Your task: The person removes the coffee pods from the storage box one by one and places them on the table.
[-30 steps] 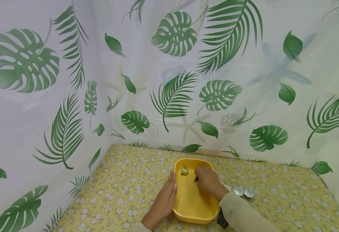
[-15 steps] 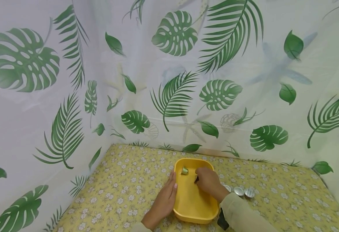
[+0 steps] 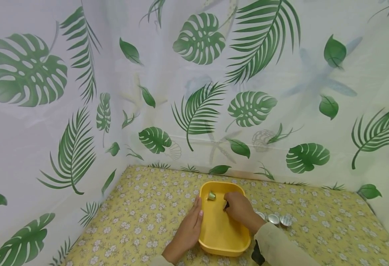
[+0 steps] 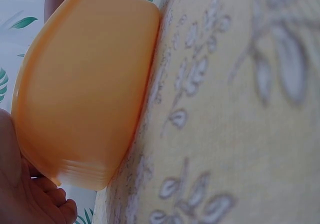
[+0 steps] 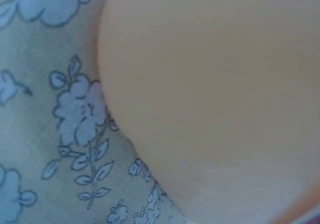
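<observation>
In the head view, my left hand (image 3: 189,226) lies along the left side of a yellow plastic tray (image 3: 222,240), its fingers mostly straight against the wall. The left wrist view shows that hand's fingertips (image 4: 55,196) beside the tray's outer wall (image 4: 95,73). Inside the tray, my right hand (image 3: 239,207) pinches a small dark coffee capsule (image 3: 226,205), mostly hidden by the fingers. A green coffee capsule (image 3: 212,195) lies near the tray's far left corner. Only the tray's outer wall (image 5: 210,93) and tablecloth fill the right wrist view.
Right of the tray, several silver-lidded capsules (image 3: 273,219) stand in a row by the right forearm, partly covered by it. A yellow floral cloth (image 3: 141,214) covers the table. White leaf-printed sheets (image 3: 194,155) hang behind and to the left.
Almost nothing differs. Both hands, the tray and the green capsule keep their places; the right hand shifts only very slightly.
</observation>
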{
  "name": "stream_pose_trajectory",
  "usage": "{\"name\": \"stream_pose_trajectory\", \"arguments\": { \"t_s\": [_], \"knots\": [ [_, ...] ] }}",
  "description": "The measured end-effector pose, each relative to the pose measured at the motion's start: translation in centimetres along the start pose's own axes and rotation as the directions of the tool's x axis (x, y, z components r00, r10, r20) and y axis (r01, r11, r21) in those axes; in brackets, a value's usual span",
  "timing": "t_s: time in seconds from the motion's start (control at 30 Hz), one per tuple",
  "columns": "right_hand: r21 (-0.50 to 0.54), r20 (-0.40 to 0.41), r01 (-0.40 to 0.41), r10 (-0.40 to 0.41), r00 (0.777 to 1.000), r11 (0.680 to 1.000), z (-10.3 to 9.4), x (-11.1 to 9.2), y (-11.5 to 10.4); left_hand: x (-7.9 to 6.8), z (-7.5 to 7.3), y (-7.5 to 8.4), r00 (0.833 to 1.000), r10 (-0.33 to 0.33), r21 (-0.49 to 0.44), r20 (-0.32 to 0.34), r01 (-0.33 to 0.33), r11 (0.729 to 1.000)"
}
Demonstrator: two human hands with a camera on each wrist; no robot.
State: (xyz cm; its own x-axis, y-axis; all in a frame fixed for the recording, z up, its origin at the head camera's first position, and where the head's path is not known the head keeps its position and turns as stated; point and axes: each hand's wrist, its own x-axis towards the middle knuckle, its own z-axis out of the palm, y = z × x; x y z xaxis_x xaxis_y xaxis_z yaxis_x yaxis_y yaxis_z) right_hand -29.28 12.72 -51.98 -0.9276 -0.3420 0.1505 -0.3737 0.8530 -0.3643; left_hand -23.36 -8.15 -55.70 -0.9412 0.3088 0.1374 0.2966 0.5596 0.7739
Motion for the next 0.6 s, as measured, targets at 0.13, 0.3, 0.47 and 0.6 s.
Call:
{"name": "stream_pose_trajectory", "arguments": {
  "t_s": [0.13,0.3,0.47,0.6],
  "knots": [
    [0.027,-0.015,-0.001,0.002,1.000,1.000,-0.3,-0.3,-0.1,0.0,0.0,0.0,1.000,0.005,0.000,0.001,-0.005,1.000],
    [0.052,-0.034,-0.001,0.003,0.999,0.999,-0.3,-0.6,0.0,0.0,0.0,0.0,1.000,0.002,-0.006,0.004,-0.002,1.000],
    [0.053,-0.037,-0.029,0.031,0.999,0.998,-0.5,-0.9,0.2,0.0,0.1,-0.1,1.000,-0.003,-0.004,0.006,0.003,1.000],
    [0.061,-0.046,-0.030,0.033,0.998,0.998,-1.0,-1.3,-0.1,0.1,0.1,-0.1,1.000,-0.005,0.001,-0.001,0.005,1.000]
  ]
}}
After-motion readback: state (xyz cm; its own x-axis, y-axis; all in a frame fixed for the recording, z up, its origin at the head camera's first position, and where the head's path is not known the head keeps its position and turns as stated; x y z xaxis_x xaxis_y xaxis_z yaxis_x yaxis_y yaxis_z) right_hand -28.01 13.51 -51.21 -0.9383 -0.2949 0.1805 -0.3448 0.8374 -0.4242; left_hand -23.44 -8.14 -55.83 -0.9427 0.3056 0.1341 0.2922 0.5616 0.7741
